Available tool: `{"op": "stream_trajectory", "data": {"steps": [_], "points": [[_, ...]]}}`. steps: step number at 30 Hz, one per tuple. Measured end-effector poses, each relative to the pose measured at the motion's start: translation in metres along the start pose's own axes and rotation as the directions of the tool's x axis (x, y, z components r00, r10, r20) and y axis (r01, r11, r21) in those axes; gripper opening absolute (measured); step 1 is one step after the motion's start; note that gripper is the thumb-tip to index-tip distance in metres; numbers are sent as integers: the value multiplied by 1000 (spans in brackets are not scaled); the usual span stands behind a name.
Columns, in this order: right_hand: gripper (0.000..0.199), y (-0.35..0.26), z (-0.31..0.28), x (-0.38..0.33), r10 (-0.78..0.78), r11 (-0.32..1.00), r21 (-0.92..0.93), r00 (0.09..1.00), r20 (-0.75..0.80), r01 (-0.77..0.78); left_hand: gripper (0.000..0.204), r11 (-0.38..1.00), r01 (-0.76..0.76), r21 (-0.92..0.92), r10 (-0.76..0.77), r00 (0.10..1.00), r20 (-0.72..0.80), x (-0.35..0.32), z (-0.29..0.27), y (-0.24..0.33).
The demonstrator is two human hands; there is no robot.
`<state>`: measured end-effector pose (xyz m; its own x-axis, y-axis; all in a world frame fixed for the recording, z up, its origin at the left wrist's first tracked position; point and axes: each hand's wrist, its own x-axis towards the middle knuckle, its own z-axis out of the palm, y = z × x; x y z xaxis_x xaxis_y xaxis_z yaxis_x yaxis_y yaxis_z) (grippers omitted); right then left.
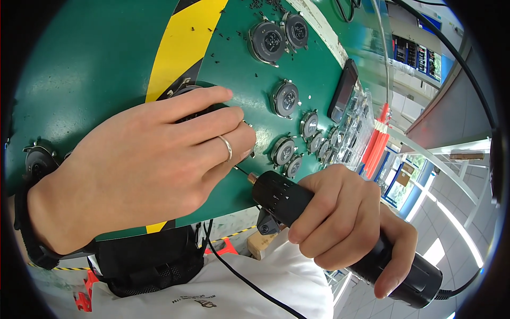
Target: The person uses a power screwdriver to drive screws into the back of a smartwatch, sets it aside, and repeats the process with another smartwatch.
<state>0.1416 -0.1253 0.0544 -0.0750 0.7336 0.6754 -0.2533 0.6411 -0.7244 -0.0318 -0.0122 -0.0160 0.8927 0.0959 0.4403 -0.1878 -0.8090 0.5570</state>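
My right hand (345, 212) is wrapped round a black corded electric screwdriver (287, 196), which points up and left. Its thin bit ends close to the curled fingertips of my left hand (159, 154). A ring is on one finger of that hand and a black band circles the wrist. The left fingers are bent together over the table; what they grip is mostly hidden, with only a small metal edge showing by the fingertips. Beyond the index finger, a round watch case (187, 91) is partly covered by my hand. Another dark watch case (40, 162) lies beside my left wrist.
Several round watch cases (287, 99) lie on the green tabletop (95, 64). Tiny black screws (268, 6) are scattered at the far side. A dark phone (344, 90), a clear tray (357, 127) and red-handled tools (377, 143) are to the right. Yellow-black tape (183, 42) crosses the table.
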Motion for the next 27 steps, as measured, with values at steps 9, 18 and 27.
{"op": "stream_trajectory", "data": {"steps": [9, 18, 27], "points": [[15, -22, -4, 5, 235, 971, -34, 971, -38, -236, 35, 999, -44, 32, 43, 999, 31, 3, -3, 0], [17, -4, 6, 4, -11, 1000, -3, 992, -124, 11, 35, 997, -53, 47, 51, 998, 42, 5, -6, 0], [15, -14, 14, 5, 180, 979, -82, 982, -54, -184, 26, 1000, -13, 13, 13, 1000, -25, 0, 2, 0]]}}
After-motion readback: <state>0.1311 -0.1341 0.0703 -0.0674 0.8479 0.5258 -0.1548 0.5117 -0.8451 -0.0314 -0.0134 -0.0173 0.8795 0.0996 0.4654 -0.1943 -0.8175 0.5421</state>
